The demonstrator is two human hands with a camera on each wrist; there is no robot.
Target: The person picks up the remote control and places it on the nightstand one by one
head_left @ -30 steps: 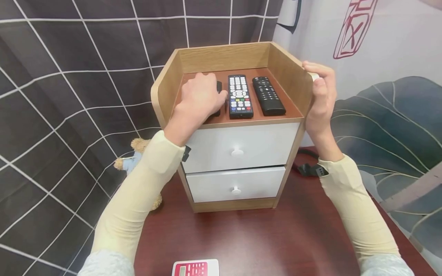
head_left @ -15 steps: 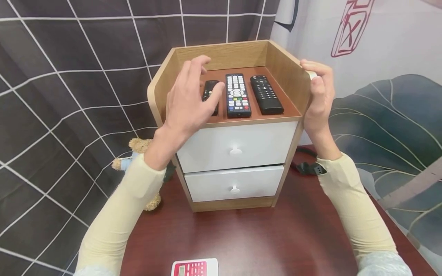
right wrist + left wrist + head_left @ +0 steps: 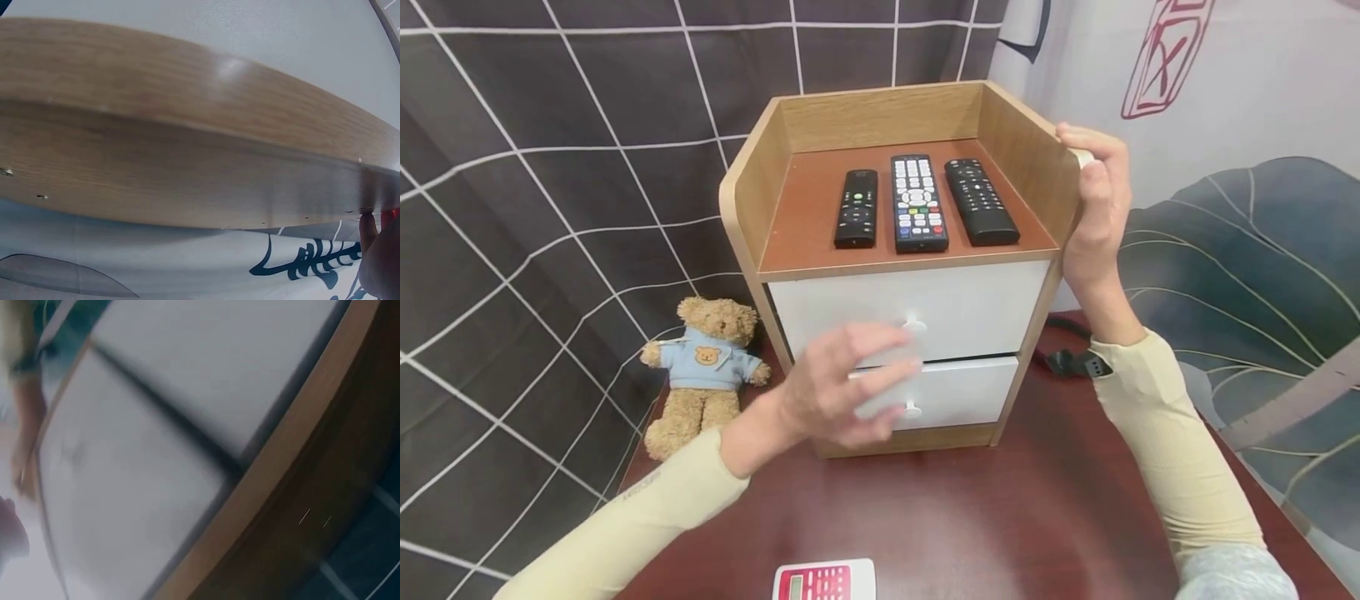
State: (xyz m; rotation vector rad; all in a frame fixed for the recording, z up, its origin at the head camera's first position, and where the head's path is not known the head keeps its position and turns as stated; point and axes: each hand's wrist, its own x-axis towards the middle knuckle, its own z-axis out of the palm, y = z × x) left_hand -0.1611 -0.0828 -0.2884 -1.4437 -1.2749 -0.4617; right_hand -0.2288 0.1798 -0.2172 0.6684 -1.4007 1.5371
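A small wooden cabinet [image 3: 880, 268] with two white drawers stands on the table. My left hand [image 3: 850, 385], blurred and holding nothing, is in front of the upper drawer [image 3: 985, 308] and lower drawer [image 3: 970, 392], fingers loosely spread and overlapping them near their white knobs. With my right hand [image 3: 1097, 208] I grip the front edge of the cabinet's right side panel [image 3: 1026, 158]; in the right wrist view fingers [image 3: 369, 234] touch the wood. On the top shelf lie a short black remote [image 3: 857, 208], a remote with white buttons [image 3: 917, 200] and a wider black remote [image 3: 981, 204], side by side.
A teddy bear [image 3: 703, 367] in a blue sweater sits left of the cabinet. A red and white calculator [image 3: 825, 581] lies at the near side of the dark red table [image 3: 970, 517]. A dark gridded curtain [image 3: 587, 192] hangs behind and to the left.
My left hand has left the short black remote on the shelf, lifted away, and moved down in front of the drawers. The right hand keeps its grip on the side panel.
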